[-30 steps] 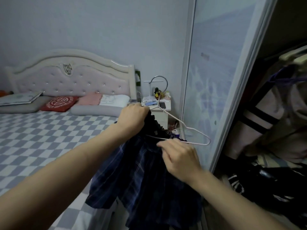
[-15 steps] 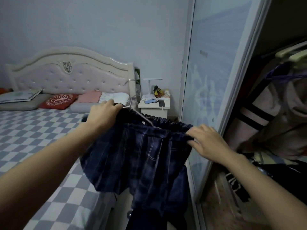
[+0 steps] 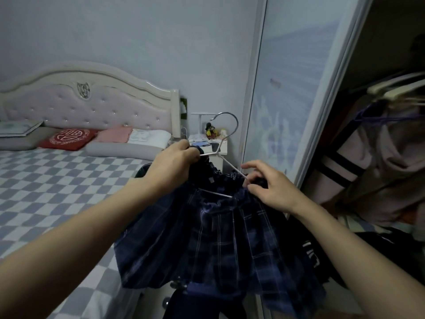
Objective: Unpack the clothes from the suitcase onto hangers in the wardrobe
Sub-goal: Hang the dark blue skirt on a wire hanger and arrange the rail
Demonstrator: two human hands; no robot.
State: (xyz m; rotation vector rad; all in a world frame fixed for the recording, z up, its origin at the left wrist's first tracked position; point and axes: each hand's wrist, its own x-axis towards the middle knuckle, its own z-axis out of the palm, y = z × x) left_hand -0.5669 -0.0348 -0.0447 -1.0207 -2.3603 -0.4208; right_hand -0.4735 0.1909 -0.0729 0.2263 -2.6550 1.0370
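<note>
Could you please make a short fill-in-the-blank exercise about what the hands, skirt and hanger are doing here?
1. Both hands fit a plaid ____ onto the hanger.
2. The left hand grips the skirt's ____.
3. The hanger's hook points ____.
4. The right hand is nearer the open ____ than the bed.

Missing words: skirt; waistband; up; wardrobe

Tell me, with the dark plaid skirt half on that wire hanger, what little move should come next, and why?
Probably the right hand should tug the waistband over the hanger's right end. The left hand already grips the plaid skirt at the left end, while the bottom wire and right arm show bare above the bunched fabric, so the skirt isn't seated for the wardrobe.
</note>
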